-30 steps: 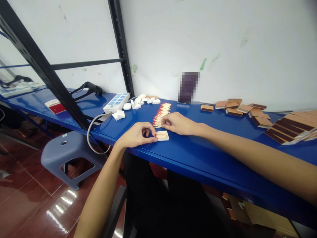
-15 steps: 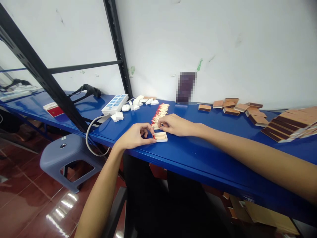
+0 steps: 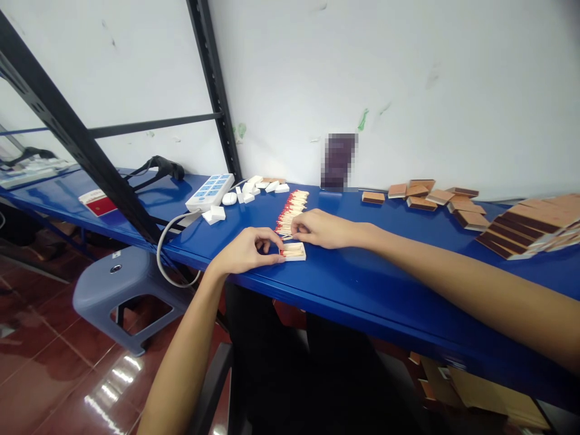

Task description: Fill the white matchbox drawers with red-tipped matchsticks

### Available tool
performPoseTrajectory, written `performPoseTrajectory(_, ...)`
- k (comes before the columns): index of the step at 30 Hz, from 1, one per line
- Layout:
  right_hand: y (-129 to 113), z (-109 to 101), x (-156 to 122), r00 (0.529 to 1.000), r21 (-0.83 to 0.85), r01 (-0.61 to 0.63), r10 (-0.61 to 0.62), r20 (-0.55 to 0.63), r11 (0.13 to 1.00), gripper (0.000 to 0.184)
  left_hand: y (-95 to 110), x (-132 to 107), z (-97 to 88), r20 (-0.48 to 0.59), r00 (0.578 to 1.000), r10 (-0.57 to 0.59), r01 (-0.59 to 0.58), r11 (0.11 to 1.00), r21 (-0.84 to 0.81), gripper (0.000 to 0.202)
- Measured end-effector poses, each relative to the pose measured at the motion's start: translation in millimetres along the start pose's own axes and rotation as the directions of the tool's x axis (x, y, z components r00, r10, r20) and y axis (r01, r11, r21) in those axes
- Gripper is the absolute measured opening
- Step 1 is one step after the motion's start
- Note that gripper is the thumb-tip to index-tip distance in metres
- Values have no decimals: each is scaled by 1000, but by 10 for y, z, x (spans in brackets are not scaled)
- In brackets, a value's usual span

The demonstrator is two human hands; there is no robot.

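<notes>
A small white matchbox tray (image 3: 296,256) with several red-headed matches in it lies near the front edge of the blue table. My left hand (image 3: 247,249) holds the tray's left end between thumb and fingers, beside the match heads. Behind the tray, a long row of loose matches (image 3: 293,208) is spread out with the red heads to the left. My right hand (image 3: 321,229) is just above and right of the tray, at the near end of this row. Its fingers are pinched at the stick end of a match (image 3: 285,235); its fingertips are partly hidden.
White empty trays (image 3: 256,184) lie behind on the left, near a power strip (image 3: 211,192). Brown matchbox sleeves (image 3: 421,192) are scattered at the back right, with a larger stack (image 3: 525,226) farther right. A black shelf post (image 3: 217,90) stands at left, above a stool (image 3: 122,284).
My right hand has shifted slightly right, and a match now shows at its fingertips behind the tray. My left hand stays on the tray.
</notes>
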State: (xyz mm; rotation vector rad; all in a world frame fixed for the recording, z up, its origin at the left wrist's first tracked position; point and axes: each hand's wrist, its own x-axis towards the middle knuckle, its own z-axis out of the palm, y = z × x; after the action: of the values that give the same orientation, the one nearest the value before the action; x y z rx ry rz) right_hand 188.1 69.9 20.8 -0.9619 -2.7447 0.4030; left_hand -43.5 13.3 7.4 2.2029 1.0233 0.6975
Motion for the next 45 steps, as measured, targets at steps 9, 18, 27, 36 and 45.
performPoseTrajectory(9,68,-23,-38,999,-106,31,-27,45,994,15,13,-5,5,1,999,-54,54,998,-16,30)
performPoseTrajectory(18,-5,-70,-74,992,-138,34,-17,125,990,18,0,2,6,-12,998,-63,62,998,-33,33)
performPoseTrajectory(27,7,-176,-75,982,-95,44,-25,187,995,21,6,0,6,-17,998,-60,59,997,-45,34)
performPoseTrajectory(36,-380,-282,-155,960,25,65,-69,272,998,18,9,5,9,-17,1000,-20,19,997,-81,39)
performPoseTrajectory(45,-84,-178,-84,996,-40,85,-84,31,996,13,-16,3,2,2,1000,31,-31,999,11,25)
